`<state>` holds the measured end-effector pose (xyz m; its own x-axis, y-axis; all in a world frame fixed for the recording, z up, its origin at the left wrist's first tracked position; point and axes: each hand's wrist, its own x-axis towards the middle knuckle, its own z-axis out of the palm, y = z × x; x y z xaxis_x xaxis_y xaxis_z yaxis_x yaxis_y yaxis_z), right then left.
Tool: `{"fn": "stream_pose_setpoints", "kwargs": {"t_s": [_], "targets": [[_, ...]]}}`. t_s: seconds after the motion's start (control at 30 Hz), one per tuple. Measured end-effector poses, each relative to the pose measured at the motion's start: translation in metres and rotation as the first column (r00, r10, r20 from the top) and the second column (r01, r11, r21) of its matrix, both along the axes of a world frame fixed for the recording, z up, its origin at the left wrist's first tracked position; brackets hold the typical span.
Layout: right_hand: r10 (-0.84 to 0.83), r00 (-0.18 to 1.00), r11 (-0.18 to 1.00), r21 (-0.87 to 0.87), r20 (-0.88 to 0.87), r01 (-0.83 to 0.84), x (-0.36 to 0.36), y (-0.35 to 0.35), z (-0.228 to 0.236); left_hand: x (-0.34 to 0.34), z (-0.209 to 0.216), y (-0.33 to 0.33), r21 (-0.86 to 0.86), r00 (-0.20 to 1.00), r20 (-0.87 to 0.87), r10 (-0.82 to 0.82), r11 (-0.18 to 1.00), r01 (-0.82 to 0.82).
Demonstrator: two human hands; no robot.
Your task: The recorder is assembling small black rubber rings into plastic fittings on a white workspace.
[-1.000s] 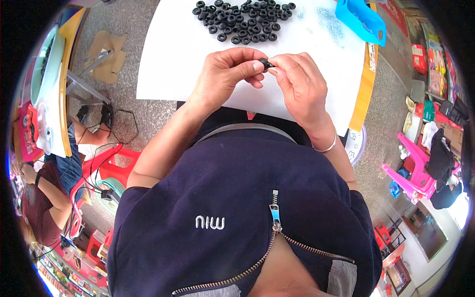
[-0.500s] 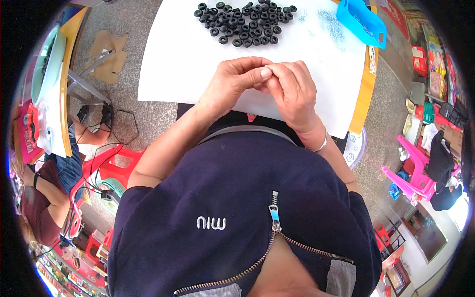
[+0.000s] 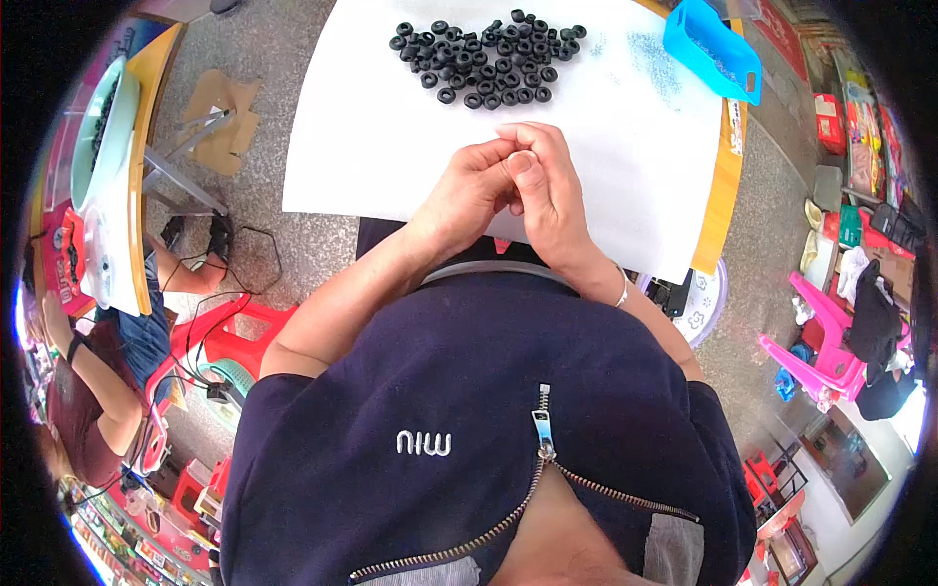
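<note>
White paper sheet (image 3: 391, 146) covered the table, and over its near edge the left hand (image 3: 467, 195) and right hand (image 3: 549, 190) met, fingertips curled and pressed together. Whatever they pinched was hidden between them; I could not tell what it was. Beyond them lay one pile of small black rubber rings (image 3: 489, 59), several dozen, too many to count exactly. One blue plastic tray (image 3: 711, 49) stood at the far right.

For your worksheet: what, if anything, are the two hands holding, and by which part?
It cannot be told: left hand and right hand press their fingertips together, hiding anything between them.
</note>
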<state>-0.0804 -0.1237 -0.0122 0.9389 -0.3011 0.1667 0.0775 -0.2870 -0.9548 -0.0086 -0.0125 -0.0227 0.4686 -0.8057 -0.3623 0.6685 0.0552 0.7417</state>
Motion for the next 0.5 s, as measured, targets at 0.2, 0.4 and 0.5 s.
{"fn": "stream_pose_setpoints", "kwargs": {"t_s": [0.2, 0.4, 0.5], "targets": [[-0.013, 0.999, 0.996, 0.085, -0.034, 0.015, -0.001, 0.0, 0.004, 0.0, 0.008, -0.002, -0.026, 0.998, -0.056, 0.033, 0.999, -0.034], [-0.066, 0.983, 0.995, -0.067, 0.173, 0.079, 0.006, -0.015, 0.009, 0.017, 0.003, 0.002, -0.215, 0.98, -0.198, 0.027, 0.974, -0.07], [-0.052, 0.976, 0.926, -0.357, 0.21, 0.126, 0.005, -0.018, 0.02, 0.017, 0.003, 0.004, -0.174, 0.987, -0.16, 0.033, 0.983, -0.061]]}}
